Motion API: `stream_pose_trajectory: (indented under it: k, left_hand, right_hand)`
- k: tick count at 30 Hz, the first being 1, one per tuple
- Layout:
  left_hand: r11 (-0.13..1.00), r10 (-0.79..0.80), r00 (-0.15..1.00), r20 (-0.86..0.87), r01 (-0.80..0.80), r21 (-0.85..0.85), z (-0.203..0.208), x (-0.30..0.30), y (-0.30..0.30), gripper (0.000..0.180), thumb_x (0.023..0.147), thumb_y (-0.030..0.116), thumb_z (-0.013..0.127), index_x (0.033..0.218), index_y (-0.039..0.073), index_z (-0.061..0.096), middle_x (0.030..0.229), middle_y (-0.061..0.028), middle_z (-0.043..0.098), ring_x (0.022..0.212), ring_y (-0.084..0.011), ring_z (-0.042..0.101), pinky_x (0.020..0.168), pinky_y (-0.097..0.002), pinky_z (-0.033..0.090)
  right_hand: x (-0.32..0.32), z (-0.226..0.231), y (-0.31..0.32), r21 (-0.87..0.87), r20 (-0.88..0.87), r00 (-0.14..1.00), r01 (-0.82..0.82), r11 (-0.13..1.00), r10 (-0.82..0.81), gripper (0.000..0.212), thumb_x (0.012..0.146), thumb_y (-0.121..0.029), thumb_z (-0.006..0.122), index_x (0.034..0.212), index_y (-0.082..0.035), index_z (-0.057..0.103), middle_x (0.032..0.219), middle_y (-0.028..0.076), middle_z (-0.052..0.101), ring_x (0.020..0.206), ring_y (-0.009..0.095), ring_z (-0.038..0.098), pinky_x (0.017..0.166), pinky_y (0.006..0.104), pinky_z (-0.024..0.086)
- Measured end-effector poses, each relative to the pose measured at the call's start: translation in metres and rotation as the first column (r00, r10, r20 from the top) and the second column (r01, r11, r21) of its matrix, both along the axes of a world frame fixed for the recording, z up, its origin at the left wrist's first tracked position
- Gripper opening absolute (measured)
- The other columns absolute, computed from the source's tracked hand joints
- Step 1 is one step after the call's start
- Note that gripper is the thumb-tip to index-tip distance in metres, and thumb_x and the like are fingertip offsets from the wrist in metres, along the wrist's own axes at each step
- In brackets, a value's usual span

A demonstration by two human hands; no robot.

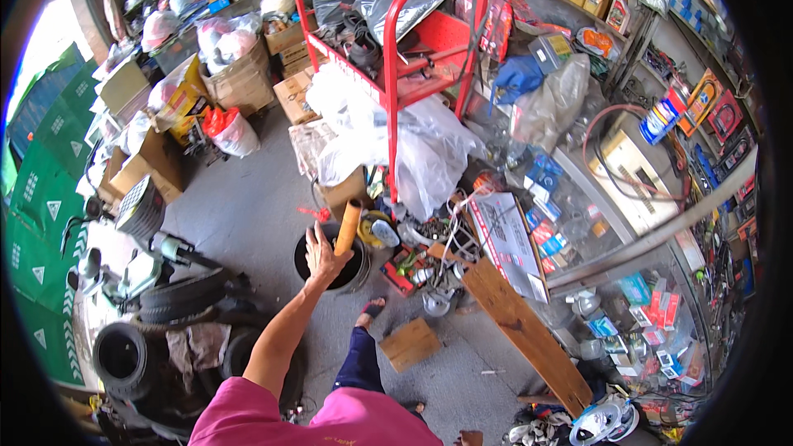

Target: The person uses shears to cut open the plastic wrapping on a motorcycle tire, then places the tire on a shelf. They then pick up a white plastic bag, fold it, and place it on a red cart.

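Note:
My left hand [325, 258] reaches out over a dark round bucket [355, 275] on the floor, its fingers stretched and spread. Right beside the thumb, a tan cylinder like a thick wooden handle or tube [349, 225] rises at a slant. It looks as if it touches the hand, but the fingers are not wrapped round it. Its lower end is hidden behind the hand. Past the fingertips lies a small red piece [315, 214]. I cannot make out my right hand; a small brown shape at the lower edge is too cut off to name.
A red metal cart [392, 99] stands ahead, plastic sheeting [429, 149] below it. Tyres [122, 359] lie at the left. A long wooden plank [529, 334] leans near a glass display case [595, 198] on the right. A wooden block [410, 344] lies by my foot.

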State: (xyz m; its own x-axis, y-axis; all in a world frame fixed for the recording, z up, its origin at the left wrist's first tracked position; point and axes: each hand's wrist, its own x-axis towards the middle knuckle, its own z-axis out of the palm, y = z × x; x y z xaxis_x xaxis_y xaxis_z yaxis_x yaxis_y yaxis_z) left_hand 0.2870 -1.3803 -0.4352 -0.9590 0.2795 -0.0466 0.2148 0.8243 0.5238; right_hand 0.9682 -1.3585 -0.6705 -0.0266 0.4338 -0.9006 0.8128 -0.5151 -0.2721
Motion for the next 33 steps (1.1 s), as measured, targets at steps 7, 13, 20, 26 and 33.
stream_pose_trajectory:
  k: [7, 13, 20, 26, 33]
  left_hand:
    - [0.918, -0.395, 0.831, -0.393, 0.346, -0.192, -0.001, -0.198, 0.159, 0.128, 0.047, 0.034, 0.089, 0.15, 0.012, 0.016, 0.154, -0.02, 0.014, 0.144, -0.0354, 0.011, 0.11, -0.063, 0.008]
    - [0.877, -0.412, 0.906, -0.098, 0.365, -0.311, -0.061, -0.302, 0.204, 0.034, 0.079, 0.02, 0.058, 0.111, 0.007, 0.057, 0.089, -0.0153, 0.066, 0.085, -0.0341, 0.064, 0.091, -0.0554, 0.041]
    - [0.96, -0.168, 0.936, -0.309, 0.227, 0.165, -0.009, -0.334, 0.118, 0.017, 0.069, 0.006, 0.049, 0.08, 0.005, 0.061, 0.072, -0.0235, 0.062, 0.069, -0.0456, 0.06, 0.062, -0.0512, 0.047]
    - [0.945, -0.314, 0.932, -0.183, 0.289, -0.152, 0.074, -0.214, 0.059, 0.012, 0.072, 0.011, 0.059, 0.07, 0.001, 0.062, 0.066, -0.0239, 0.061, 0.066, -0.0422, 0.063, 0.064, -0.0499, 0.05]
    - [0.87, 0.024, 0.905, 0.424, -0.228, 0.437, 0.114, -0.179, 0.001, 0.028, 0.078, 0.024, 0.063, 0.067, -0.002, 0.063, 0.049, -0.0061, 0.053, 0.04, -0.0149, 0.05, 0.04, -0.0321, 0.039]
  right_hand:
    - [-0.143, 0.005, -0.014, 0.04, -0.106, 0.99, 0.096, 0.995, -0.092, 0.024, 0.081, -0.029, 0.066, 0.093, -0.008, 0.061, 0.083, 0.013, 0.063, 0.075, 0.03, 0.062, 0.064, 0.0392, 0.051]
    - [-0.353, 0.151, 0.066, 0.274, -0.189, 0.969, -0.104, 0.956, 0.159, 0.027, 0.086, -0.02, 0.062, 0.102, 0.003, 0.064, 0.081, 0.01, 0.069, 0.069, 0.017, 0.069, 0.058, 0.0287, 0.054]
    - [-0.394, 0.171, 0.09, 0.42, -0.118, 0.955, -0.2, 0.885, 0.271, 0.03, 0.085, -0.027, 0.064, 0.096, 0.001, 0.067, 0.084, 0.015, 0.07, 0.075, 0.022, 0.07, 0.065, 0.0334, 0.054]
    - [-0.337, 0.156, 0.095, 0.312, 0.13, 0.886, -0.462, 0.83, 0.444, 0.036, 0.082, -0.04, 0.063, 0.092, -0.006, 0.068, 0.088, 0.017, 0.069, 0.089, 0.036, 0.065, 0.08, 0.0437, 0.051]
    - [-0.291, 0.146, 0.095, 0.428, 0.03, 0.894, -0.415, 0.803, 0.446, 0.034, 0.082, -0.038, 0.063, 0.089, -0.006, 0.069, 0.086, 0.018, 0.068, 0.088, 0.036, 0.065, 0.079, 0.0436, 0.051]
